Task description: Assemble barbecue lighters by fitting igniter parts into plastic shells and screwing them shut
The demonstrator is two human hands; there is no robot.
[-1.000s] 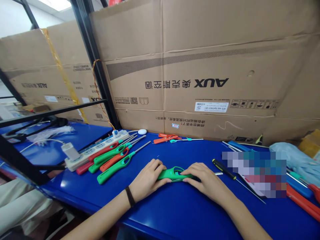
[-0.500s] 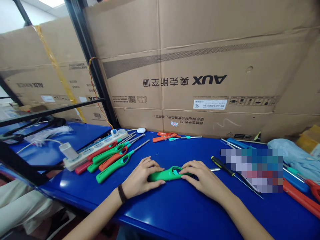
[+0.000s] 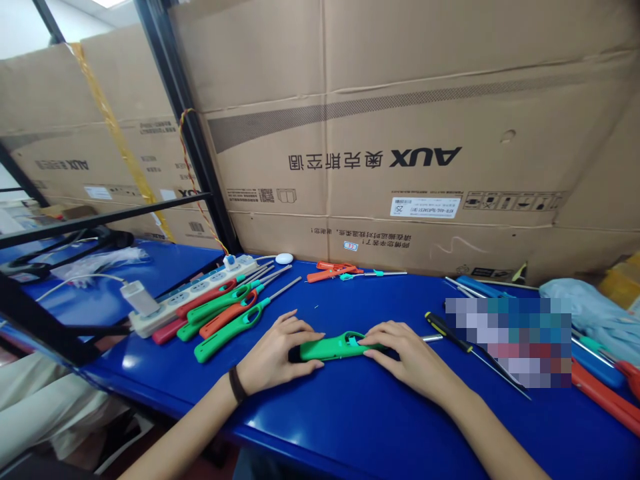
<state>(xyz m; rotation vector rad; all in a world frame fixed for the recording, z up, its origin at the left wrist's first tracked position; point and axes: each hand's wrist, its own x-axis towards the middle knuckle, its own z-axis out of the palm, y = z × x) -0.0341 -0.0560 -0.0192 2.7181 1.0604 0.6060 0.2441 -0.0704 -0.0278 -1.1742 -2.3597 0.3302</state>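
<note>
A green long-nosed lighter [image 3: 333, 347] lies flat on the blue table [image 3: 350, 413] between my hands. My left hand [image 3: 275, 357] curls round its handle end, thumb under, fingers laid over the top. My right hand [image 3: 403, 357] presses fingers onto the lighter near its trigger loop and covers the front part; the metal nozzle tip [image 3: 433, 339] sticks out past it.
Several green, red and orange lighters [image 3: 225, 317] lie beside a white power strip [image 3: 190, 297] at left. An orange lighter shell [image 3: 333, 272] sits near the cardboard boxes [image 3: 400, 133]. A black screwdriver [image 3: 450, 331] and more lighters [image 3: 600, 393] lie right. Black rack posts [image 3: 170, 120] stand at left.
My left hand has slid leftward along the lighter's handle, uncovering more of the green body. The right hand has stayed on the front part.
</note>
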